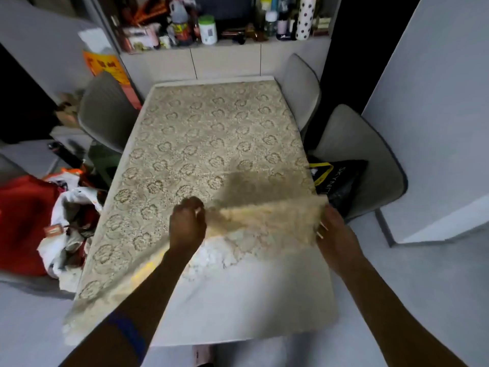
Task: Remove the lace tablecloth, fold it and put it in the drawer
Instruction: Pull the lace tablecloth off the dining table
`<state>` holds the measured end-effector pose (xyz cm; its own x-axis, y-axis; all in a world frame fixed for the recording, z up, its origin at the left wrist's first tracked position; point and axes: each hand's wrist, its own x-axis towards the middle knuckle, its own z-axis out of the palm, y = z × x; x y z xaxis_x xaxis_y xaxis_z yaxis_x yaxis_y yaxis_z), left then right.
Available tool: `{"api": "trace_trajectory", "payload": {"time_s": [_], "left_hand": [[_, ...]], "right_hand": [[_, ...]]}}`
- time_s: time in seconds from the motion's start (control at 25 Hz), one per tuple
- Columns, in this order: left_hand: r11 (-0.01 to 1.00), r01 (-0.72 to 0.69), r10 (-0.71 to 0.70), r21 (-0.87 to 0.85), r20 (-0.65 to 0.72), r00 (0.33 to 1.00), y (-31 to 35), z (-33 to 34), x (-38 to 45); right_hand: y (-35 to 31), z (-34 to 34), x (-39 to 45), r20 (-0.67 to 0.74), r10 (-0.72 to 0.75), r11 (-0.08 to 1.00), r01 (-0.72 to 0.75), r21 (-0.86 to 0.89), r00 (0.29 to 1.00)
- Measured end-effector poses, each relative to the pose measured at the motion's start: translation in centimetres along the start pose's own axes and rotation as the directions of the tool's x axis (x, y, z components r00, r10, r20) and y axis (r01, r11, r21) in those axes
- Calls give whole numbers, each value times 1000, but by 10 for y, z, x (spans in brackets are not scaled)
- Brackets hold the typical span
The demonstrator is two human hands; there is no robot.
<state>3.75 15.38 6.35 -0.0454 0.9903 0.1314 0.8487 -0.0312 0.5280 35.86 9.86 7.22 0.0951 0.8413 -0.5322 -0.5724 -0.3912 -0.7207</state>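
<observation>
Both hands lift the near edge of the cream floral lace tablecloth [206, 133] off the pale tabletop [251, 308].
Left hand [187, 225] and right hand [334, 235] fingers pinch the hem; it looks light, limp and snag-prone, best held at the corners.

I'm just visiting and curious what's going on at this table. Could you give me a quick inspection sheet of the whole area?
Surface: white table, near end bare, the rest under cloth.
Job's things: lace tablecloth, near edge lifted and turned back; no drawer seen.
Clutter: red bag and white bags left of the table; black bag on a chair at right.
Hands: left hand and right hand each grip the lifted edge.
Cables: nothing seen.
Surroundings: three grey chairs; a counter beyond, crowded with bottles.
</observation>
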Motion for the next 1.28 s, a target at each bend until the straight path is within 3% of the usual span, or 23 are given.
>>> {"api": "trace_trajectory", "payload": {"time_s": [0.04, 0.08, 0.2, 0.28, 0.36, 0.44, 0.52, 0.6, 0.72, 0.76, 0.8, 0.88, 0.96, 1.0, 1.04, 1.08, 1.12, 1.2, 1.24, 1.28], "left_hand": [[1000, -6, 1, -25, -193, 981, 6, -3, 18], [998, -61, 51, -32, -235, 971, 6, 0, 27], [977, -212, 210, -1, 125, 970, -15, 31, 2], [946, -283, 220, 156, 329, 918, -54, 57, -26], [892, -267, 49, 365, 509, 859, -95, 71, -46], [834, -241, -109, 497, 575, 811, -136, 75, -48], [821, -224, -103, 526, 521, 847, -165, 70, -37], [839, -293, 3, 458, 534, 846, -179, 68, -25], [802, -472, 237, 367, 529, 815, -183, 62, -13], [853, -433, 204, 290, 579, 789, -183, 58, -9], [918, -311, 84, 248, 644, 760, -178, 53, -7], [948, -234, -70, 216, 858, 509, -169, 50, -20], [958, -243, -101, 154, 971, 216, -162, 46, -33], [971, -205, -107, 123, 990, 88, -163, 46, -41], [986, -134, -97, 102, 994, 45, -163, 44, -46], [996, -34, -82, 87, 989, 123, -161, 40, -48], [995, 35, -100, 94, 957, 271, -161, 39, -46], [976, -11, -166, 217, 777, 607, -163, 45, -37], [944, -49, -203, 325, 696, 689, -164, 50, -32], [914, -39, -252, 403, 642, 724, -163, 56, -26]], "right_hand": [[-8, 23, 15, -42, -111, 993, 113, 37, 993], [-8, 40, 27, -89, -172, 985, 171, -12, 981], [41, 56, 46, -191, -133, 909, 43, -415, 973], [97, 53, 49, -237, -57, 723, -123, -679, 970], [143, 52, 54, -203, -30, 488, -163, -858, 979], [175, 63, 66, -75, -86, 264, -50, -963, 993], [194, 81, 82, 138, -170, -40, 134, -990, 976], [204, 97, 101, 296, -190, -315, 227, -921, 936], [200, 114, 115, 340, -192, -556, 183, -811, 921], [197, 115, 115, 334, -170, -591, 175, -788, 927], [196, 111, 112, 325, -131, -597, 187, -780, 937], [200, 92, 96, 306, -17, -575, 241, -782, 952], [206, 70, 68, 315, 110, -551, 321, -770, 943], [206, 62, 54, 228, 224, -556, 317, -769, 947], [203, 56, 41, 156, 337, -513, 320, -797, 929], [203, 44, 31, 105, 393, -444, 289, -848, 913], [201, 34, 22, 41, 450, -370, 228, -901, 892], [196, 21, 15, 40, 359, -265, 143, -954, 932], [195, 16, 13, 63, 280, -265, 141, -954, 958], [196, 12, 12, 88, 215, -293, 150, -944, 973]]}}
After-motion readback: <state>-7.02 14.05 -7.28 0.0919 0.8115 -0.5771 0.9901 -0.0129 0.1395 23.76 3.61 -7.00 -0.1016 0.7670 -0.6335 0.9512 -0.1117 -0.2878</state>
